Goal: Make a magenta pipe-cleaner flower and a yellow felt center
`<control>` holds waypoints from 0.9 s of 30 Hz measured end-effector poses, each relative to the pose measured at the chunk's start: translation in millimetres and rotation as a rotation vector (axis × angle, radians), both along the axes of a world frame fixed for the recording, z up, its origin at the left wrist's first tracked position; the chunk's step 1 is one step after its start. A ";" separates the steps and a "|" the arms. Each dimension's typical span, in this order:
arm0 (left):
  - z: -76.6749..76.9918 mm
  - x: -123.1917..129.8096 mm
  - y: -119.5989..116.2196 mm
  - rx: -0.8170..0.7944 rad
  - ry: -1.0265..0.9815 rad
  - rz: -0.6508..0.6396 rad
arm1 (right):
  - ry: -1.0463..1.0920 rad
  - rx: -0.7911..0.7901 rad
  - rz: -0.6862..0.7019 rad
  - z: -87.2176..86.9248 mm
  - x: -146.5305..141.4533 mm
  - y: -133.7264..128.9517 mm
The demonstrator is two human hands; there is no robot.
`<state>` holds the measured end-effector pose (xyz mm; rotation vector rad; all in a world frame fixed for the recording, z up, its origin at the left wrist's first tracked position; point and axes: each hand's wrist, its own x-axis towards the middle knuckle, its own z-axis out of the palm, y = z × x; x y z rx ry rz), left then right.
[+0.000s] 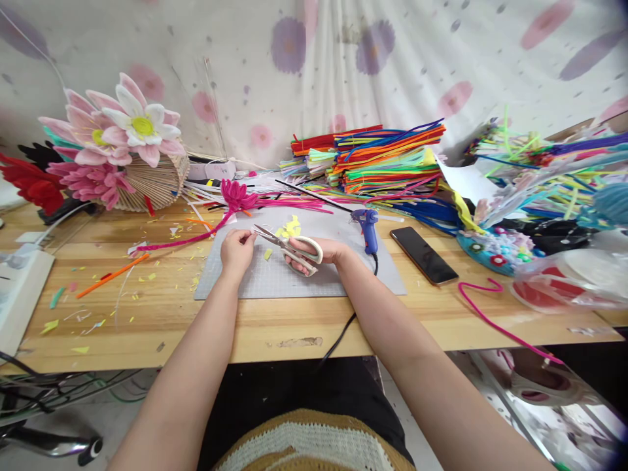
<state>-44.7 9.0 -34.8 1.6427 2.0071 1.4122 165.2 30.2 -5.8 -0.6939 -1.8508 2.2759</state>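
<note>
My right hand (299, 258) has its fingers through the white handles of a pair of scissors (275, 240). The blades point left and reach up to the fingertips of my left hand (237, 248). That hand is closed in a pinch; whatever lies between its fingers is too small to make out. Both hands are above a grey cutting mat (363, 282). Yellow scraps (290, 227) lie on the mat just beyond the scissors. Behind my left hand rests a magenta fuzzy flower (237, 195) on a long pipe-cleaner stem (189, 242).
A blue glue gun (367, 226) stands on the mat's right side, its cord trailing off the table's front edge. Further right lies a black phone (424, 255). Stacks of coloured pipe cleaners (392, 160) line the back. At left are fuzzy pink flowers (105, 127) and an orange strip (112, 276).
</note>
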 end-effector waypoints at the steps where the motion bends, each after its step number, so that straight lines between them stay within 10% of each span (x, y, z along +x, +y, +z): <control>1: 0.3 0.3 -0.5 0.003 0.008 -0.005 | 0.000 0.001 -0.001 -0.4 -0.1 0.1; 27: 5.9 4.6 -10.1 0.003 0.235 0.039 | -0.033 -0.017 -0.038 3.7 -1.2 -3.6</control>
